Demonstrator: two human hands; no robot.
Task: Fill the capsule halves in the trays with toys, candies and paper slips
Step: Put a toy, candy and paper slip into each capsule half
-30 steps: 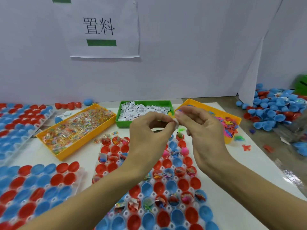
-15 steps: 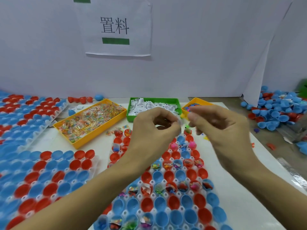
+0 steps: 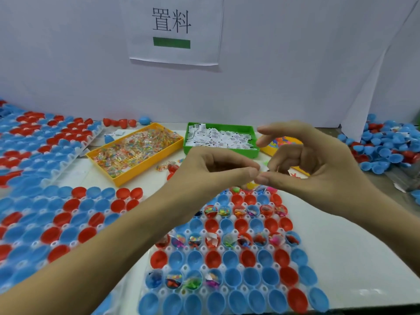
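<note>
Glossy round capsule halves [image 3: 241, 226], red and blue, seated open side up in a white moulded tray [image 3: 302, 253] with small round holes between the cups; some cups holding bright toys, wrapped candies or a folded slip, others bare. More of the same trays [image 3: 56, 223] to the left. Behind: a yellow rectangular bin [image 3: 134, 153] of shiny transparent candy packets, a green bin [image 3: 221, 139] heaped with small white printed paper slips, an orange bin [image 3: 281, 144] of coloured toys, mostly hidden behind the hands. Loose pile of halves [image 3: 386, 146] at far right. Left hand [image 3: 211, 169] and right hand [image 3: 318, 164] raised above the tray's far end, thumbs and index fingertips meeting, both pinching something tiny and pale; cannot tell what it is. Right hand's other fingers arched and spread upward; left hand's other fingers curled under.
</note>
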